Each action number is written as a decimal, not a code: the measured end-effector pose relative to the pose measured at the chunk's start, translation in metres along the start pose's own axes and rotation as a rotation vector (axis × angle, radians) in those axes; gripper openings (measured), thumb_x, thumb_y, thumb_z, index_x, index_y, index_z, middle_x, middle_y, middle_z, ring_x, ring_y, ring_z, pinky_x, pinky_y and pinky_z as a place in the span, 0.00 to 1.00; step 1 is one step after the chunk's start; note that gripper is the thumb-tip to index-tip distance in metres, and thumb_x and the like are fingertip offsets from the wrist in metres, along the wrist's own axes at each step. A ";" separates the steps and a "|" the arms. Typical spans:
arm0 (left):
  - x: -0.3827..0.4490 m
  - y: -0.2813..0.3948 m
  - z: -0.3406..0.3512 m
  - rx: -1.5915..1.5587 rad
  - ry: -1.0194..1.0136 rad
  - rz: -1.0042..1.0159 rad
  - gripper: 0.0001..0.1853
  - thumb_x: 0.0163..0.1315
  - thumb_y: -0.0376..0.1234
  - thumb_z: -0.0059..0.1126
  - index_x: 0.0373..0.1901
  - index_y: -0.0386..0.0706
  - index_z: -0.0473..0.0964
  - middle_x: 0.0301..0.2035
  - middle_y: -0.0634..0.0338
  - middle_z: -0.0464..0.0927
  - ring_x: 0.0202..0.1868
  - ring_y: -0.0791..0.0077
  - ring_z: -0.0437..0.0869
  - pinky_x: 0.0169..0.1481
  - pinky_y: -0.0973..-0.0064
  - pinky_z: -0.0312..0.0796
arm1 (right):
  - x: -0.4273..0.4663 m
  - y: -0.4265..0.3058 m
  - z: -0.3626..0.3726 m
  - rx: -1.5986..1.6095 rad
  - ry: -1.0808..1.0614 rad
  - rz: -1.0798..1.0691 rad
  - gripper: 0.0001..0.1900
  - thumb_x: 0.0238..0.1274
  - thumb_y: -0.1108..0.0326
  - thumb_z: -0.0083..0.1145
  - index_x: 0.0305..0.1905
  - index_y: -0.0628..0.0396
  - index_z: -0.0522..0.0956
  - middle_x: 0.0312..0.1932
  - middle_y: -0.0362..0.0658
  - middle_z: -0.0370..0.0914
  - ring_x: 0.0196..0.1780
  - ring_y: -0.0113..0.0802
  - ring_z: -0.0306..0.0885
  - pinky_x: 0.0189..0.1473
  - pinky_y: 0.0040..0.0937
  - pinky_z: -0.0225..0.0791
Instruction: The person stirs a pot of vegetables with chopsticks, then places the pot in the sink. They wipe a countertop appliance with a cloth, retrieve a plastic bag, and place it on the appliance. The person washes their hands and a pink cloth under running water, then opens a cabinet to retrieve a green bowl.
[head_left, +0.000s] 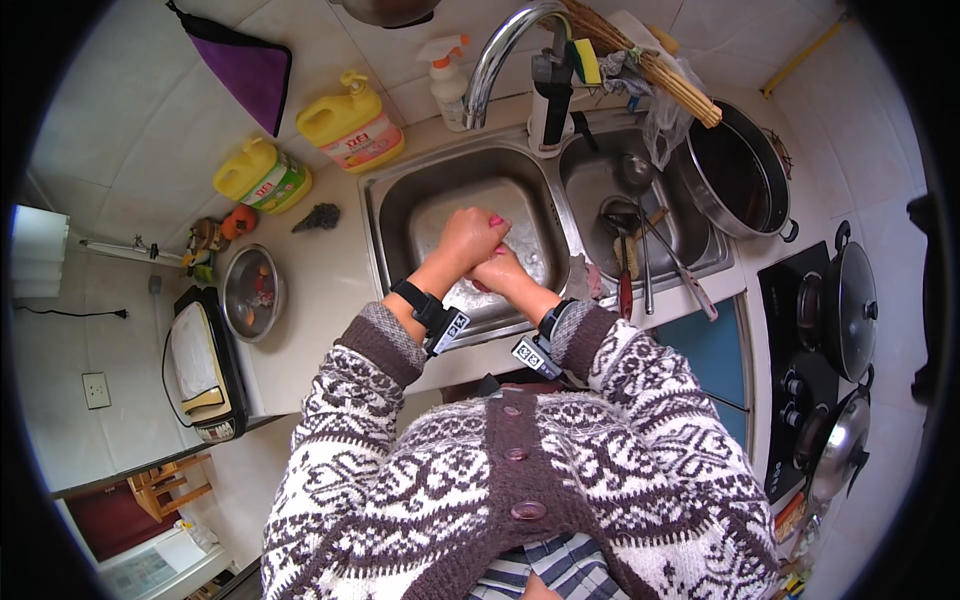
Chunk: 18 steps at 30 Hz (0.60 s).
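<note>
My left hand (474, 238) and my right hand (501, 271) are clasped together over the left basin of a stainless steel sink (405, 217). The left hand lies on top, its fingers curled around the right. Both look wet, and no object shows between them, though the palms are hidden. The chrome faucet (480, 67) arches above the basin, beyond the hands; no stream of water can be made out. A grey and pink rag (585, 279) lies on the divider, right of my right hand. Both wrists wear black bands with printed tags.
Ladles (637, 171) and other long-handled utensils rest in the right basin. A large steel pot (739, 176) stands beside it, and lidded pans (853, 311) sit on the cooktop at right. Yellow detergent jugs (351, 124), a spray bottle (448, 86) and a metal bowl (253, 294) stand left and behind.
</note>
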<state>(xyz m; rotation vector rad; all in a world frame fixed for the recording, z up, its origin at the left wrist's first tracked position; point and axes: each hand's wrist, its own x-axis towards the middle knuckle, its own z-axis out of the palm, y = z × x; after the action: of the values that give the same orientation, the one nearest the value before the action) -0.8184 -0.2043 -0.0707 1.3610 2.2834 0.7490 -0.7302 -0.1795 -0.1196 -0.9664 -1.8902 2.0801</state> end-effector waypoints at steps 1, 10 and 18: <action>-0.002 0.000 -0.001 0.049 -0.037 -0.021 0.23 0.52 0.51 0.62 0.28 0.37 0.80 0.27 0.41 0.79 0.33 0.45 0.80 0.41 0.59 0.72 | -0.001 0.000 0.003 -0.032 0.029 -0.022 0.09 0.42 0.69 0.62 0.29 0.55 0.73 0.18 0.40 0.74 0.19 0.28 0.73 0.21 0.30 0.64; 0.001 0.020 -0.066 -1.412 -0.422 -0.022 0.22 0.64 0.37 0.55 0.58 0.39 0.71 0.40 0.54 0.79 0.45 0.68 0.80 0.57 0.66 0.73 | -0.026 -0.066 -0.043 0.671 -0.665 0.102 0.10 0.49 0.61 0.61 0.32 0.52 0.73 0.17 0.35 0.67 0.14 0.22 0.61 0.12 0.22 0.48; 0.001 0.032 -0.048 -0.789 -0.222 0.050 0.12 0.62 0.32 0.55 0.43 0.36 0.80 0.37 0.59 0.82 0.35 0.76 0.80 0.42 0.76 0.73 | -0.040 -0.044 -0.012 0.486 -0.138 -0.087 0.09 0.45 0.71 0.61 0.33 0.54 0.73 0.22 0.36 0.71 0.20 0.23 0.67 0.19 0.24 0.57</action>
<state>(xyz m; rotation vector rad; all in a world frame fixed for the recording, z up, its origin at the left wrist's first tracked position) -0.8237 -0.2032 -0.0134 1.0428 1.5154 1.2625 -0.7049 -0.1825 -0.0647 -0.6282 -1.3385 2.4330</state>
